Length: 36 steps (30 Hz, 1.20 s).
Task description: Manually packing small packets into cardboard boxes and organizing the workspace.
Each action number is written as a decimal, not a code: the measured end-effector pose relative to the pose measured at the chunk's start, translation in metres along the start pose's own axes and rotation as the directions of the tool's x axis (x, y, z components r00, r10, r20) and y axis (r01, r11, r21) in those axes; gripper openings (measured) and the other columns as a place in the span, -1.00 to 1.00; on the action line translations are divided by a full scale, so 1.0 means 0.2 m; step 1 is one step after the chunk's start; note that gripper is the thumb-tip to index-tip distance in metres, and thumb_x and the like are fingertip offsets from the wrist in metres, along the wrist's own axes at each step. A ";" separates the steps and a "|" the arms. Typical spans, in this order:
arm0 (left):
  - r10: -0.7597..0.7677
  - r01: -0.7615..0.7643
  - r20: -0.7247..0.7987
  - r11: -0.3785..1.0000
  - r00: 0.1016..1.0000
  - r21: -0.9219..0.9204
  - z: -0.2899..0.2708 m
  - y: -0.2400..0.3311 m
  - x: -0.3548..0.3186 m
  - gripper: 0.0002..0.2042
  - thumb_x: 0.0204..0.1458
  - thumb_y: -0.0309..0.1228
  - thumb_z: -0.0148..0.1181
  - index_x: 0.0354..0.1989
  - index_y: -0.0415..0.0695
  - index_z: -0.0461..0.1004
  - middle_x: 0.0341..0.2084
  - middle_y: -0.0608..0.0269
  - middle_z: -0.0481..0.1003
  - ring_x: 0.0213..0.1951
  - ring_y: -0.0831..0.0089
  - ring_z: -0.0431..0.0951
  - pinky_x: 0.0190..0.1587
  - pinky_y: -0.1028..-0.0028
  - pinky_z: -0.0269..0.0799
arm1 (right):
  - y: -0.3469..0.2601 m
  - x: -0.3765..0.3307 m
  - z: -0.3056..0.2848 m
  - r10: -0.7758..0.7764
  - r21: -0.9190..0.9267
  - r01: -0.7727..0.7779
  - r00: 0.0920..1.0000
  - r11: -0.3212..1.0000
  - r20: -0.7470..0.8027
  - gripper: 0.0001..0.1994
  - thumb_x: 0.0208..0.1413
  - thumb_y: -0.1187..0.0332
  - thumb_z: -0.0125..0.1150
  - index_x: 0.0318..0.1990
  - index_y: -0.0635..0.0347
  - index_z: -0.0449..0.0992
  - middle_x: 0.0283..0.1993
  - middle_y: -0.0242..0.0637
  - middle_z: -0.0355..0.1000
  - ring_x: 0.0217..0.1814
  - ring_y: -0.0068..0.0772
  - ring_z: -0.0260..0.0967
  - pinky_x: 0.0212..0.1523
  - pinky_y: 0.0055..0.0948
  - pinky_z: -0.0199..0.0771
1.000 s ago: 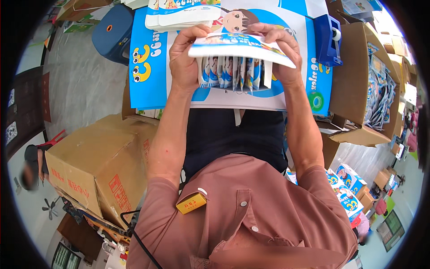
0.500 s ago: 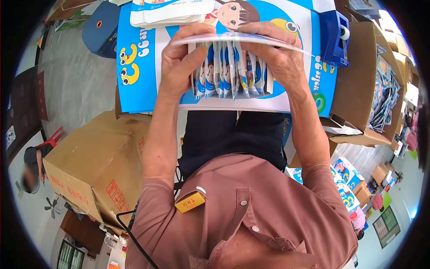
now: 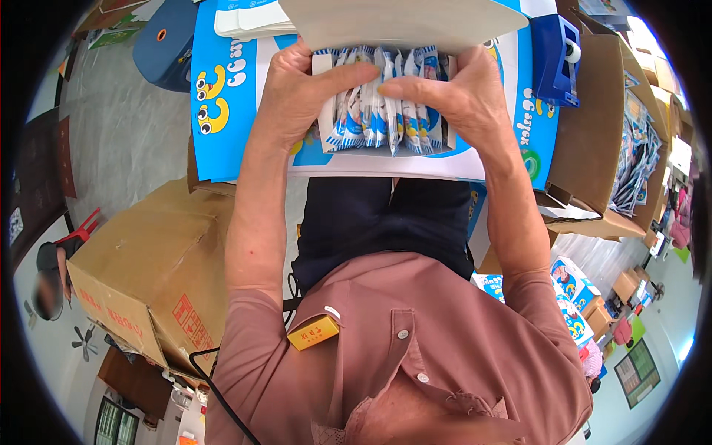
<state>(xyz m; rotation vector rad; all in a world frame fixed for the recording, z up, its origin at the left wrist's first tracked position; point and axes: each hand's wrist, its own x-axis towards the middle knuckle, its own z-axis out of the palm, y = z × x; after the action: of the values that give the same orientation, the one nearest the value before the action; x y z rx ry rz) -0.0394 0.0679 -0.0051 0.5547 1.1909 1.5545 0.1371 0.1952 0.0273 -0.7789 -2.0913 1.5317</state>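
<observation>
An open white carton [image 3: 325, 122] sits at the table's near edge, its wide lid [image 3: 404, 24] raised with the plain inner face showing. A row of upright blue-and-white sachets [image 3: 352, 115] fills it. My left hand [image 3: 297, 96] grips the left side, its thumb stretched over the sachet tops. On the opposite side, my right hand [image 3: 475, 93] holds the carton with its thumb also laid across the sachets. The two thumb tips are close together, a small gap apart. Most of the other fingers are hidden behind the carton walls and lid.
White flat cards [image 3: 252, 22] lie stacked at the far left of the blue printed table sheet [image 3: 211, 159]. A blue tape dispenser [image 3: 552, 63] stands on the right. Beyond it, a cardboard box [image 3: 593, 141] holds many sachets. A large closed cardboard box [image 3: 148, 259] is at my left.
The lid has swung up and back, showing its inner face. My hands have shifted from the lid's edge to the carton sides, and my thumbs now rest on the sachets.
</observation>
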 end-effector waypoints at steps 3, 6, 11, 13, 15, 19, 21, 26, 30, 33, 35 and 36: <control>-0.012 0.009 0.027 0.995 1.000 0.102 -0.02 0.04 -0.03 -0.60 -0.10 -0.51 0.57 -0.03 -0.22 0.63 -0.21 0.15 0.69 -0.23 0.52 0.70 -0.15 0.47 0.65 | -0.01 0.01 0.02 0.095 0.003 -0.095 0.995 0.995 0.002 -0.43 -0.22 0.24 0.70 -0.06 0.41 0.62 -0.16 -0.12 0.64 -0.17 -0.40 0.63 -0.11 -0.41 0.64; -0.021 0.001 0.057 0.945 0.998 0.328 0.00 0.10 -0.06 -0.57 -0.12 -0.48 0.60 -0.04 -0.25 0.61 -0.21 0.15 0.69 -0.23 0.51 0.69 -0.14 0.48 0.64 | 0.00 0.00 0.04 0.055 -0.104 -0.059 0.998 0.993 -0.039 -0.45 -0.21 0.28 0.70 -0.07 0.43 0.61 -0.14 -0.09 0.64 -0.15 -0.37 0.63 -0.09 -0.40 0.64; 0.005 -0.024 0.040 0.883 0.999 0.469 0.02 0.08 -0.06 -0.51 -0.17 -0.46 0.64 -0.03 -0.27 0.59 -0.23 0.13 0.69 -0.21 0.49 0.68 -0.13 0.48 0.63 | 0.04 -0.02 0.05 0.038 -0.107 -0.047 0.995 0.993 -0.088 -0.50 -0.14 0.32 0.66 -0.04 0.37 0.64 -0.11 -0.10 0.65 -0.13 -0.37 0.63 -0.03 -0.40 0.65; 0.102 -0.105 0.028 0.909 0.994 0.404 0.01 0.03 -0.05 -0.48 -0.19 -0.47 0.65 -0.01 -0.27 0.58 -0.24 0.12 0.69 -0.21 0.47 0.69 -0.13 0.46 0.64 | 0.09 -0.04 0.05 -0.012 0.185 0.022 0.998 0.982 -0.059 -0.53 -0.11 0.34 0.63 -0.01 0.31 0.66 -0.06 -0.12 0.64 -0.05 -0.37 0.62 0.06 -0.40 0.62; 0.087 -0.093 0.033 0.921 0.996 0.378 0.02 0.02 -0.05 -0.46 -0.19 -0.47 0.65 0.02 -0.28 0.57 -0.22 0.12 0.68 -0.19 0.46 0.69 -0.11 0.45 0.64 | 0.23 -0.02 -0.02 -0.289 0.128 0.292 0.956 0.948 -0.047 -0.53 -0.08 0.36 0.60 0.05 0.20 0.68 0.04 -0.17 0.63 0.14 -0.35 0.56 0.23 -0.35 0.55; 0.090 -0.098 0.038 0.946 0.995 0.310 0.02 0.02 -0.05 -0.41 -0.19 -0.49 0.65 0.08 -0.27 0.55 -0.14 0.10 0.66 -0.13 0.43 0.68 -0.08 0.44 0.65 | 0.19 0.00 -0.03 -0.117 0.235 0.109 0.993 0.966 0.021 -0.52 -0.11 0.31 0.63 0.04 0.19 0.69 0.10 -0.16 0.61 0.23 -0.32 0.52 0.29 -0.28 0.51; 0.131 -0.140 0.050 0.957 0.990 0.253 0.04 0.02 -0.03 -0.40 -0.17 -0.49 0.64 0.12 -0.25 0.54 -0.07 0.10 0.64 -0.07 0.43 0.68 -0.06 0.44 0.66 | 0.26 0.01 -0.04 -0.181 0.309 0.161 0.983 0.937 0.038 -0.52 -0.10 0.28 0.63 0.03 0.18 0.69 0.10 -0.15 0.61 0.23 -0.31 0.52 0.30 -0.26 0.51; 0.316 -0.366 0.198 0.872 0.928 0.325 -0.13 -0.12 0.01 -0.41 -0.16 -0.49 0.62 0.14 -0.10 0.57 0.00 0.15 0.62 0.00 0.44 0.65 0.05 0.43 0.64 | 0.31 0.01 -0.03 -0.318 0.491 0.249 0.946 0.835 0.060 -0.51 -0.08 0.12 0.65 -0.01 0.14 0.71 0.13 -0.11 0.59 0.23 -0.34 0.52 0.24 -0.26 0.58; 0.460 -0.496 0.243 0.860 0.854 0.117 -0.16 -0.18 0.03 -0.51 -0.15 -0.49 0.61 0.03 -0.06 0.64 0.01 0.16 0.62 0.03 0.44 0.64 0.11 0.40 0.61 | 0.36 0.00 -0.05 -0.327 0.512 0.234 0.940 0.827 0.098 -0.51 -0.10 0.07 0.66 -0.05 0.14 0.72 0.19 -0.08 0.54 0.26 -0.35 0.50 0.16 -0.22 0.65; 0.593 -0.682 0.347 0.682 0.727 0.263 -0.17 -0.16 0.05 -0.61 -0.15 -0.46 0.62 -0.08 -0.04 0.67 0.06 0.15 0.59 0.12 0.37 0.59 0.16 0.37 0.58 | 0.46 0.01 -0.09 -0.424 0.545 0.293 0.897 0.786 0.129 -0.45 -0.11 -0.05 0.63 -0.07 0.16 0.72 0.24 0.00 0.48 0.31 -0.30 0.47 0.09 -0.19 0.70; 0.624 -0.729 0.379 0.608 0.683 0.312 -0.18 -0.13 0.05 -0.64 -0.15 -0.45 0.62 -0.12 -0.03 0.69 0.08 0.15 0.59 0.15 0.35 0.58 0.17 0.35 0.57 | 0.39 0.01 -0.10 -0.371 0.544 0.206 0.904 0.813 0.213 -0.46 -0.05 -0.12 0.56 -0.03 0.08 0.73 0.29 -0.07 0.47 0.37 -0.21 0.42 0.23 -0.05 0.58; 0.574 -0.697 0.409 0.660 0.709 0.282 -0.17 -0.11 0.06 -0.64 -0.13 -0.47 0.60 -0.11 -0.03 0.69 0.11 0.13 0.57 0.17 0.31 0.56 0.18 0.34 0.57 | 0.35 0.02 -0.11 -0.347 0.535 0.169 0.904 0.828 0.250 -0.46 -0.02 -0.15 0.52 -0.02 0.04 0.73 0.31 -0.10 0.46 0.40 -0.16 0.39 0.30 0.02 0.52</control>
<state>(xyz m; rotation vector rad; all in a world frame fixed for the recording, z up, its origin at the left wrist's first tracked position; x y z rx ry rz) -0.0621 0.0648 -0.0407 1.5929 1.1590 1.7043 0.1620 0.2298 -0.0325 -0.0287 -1.7719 2.0273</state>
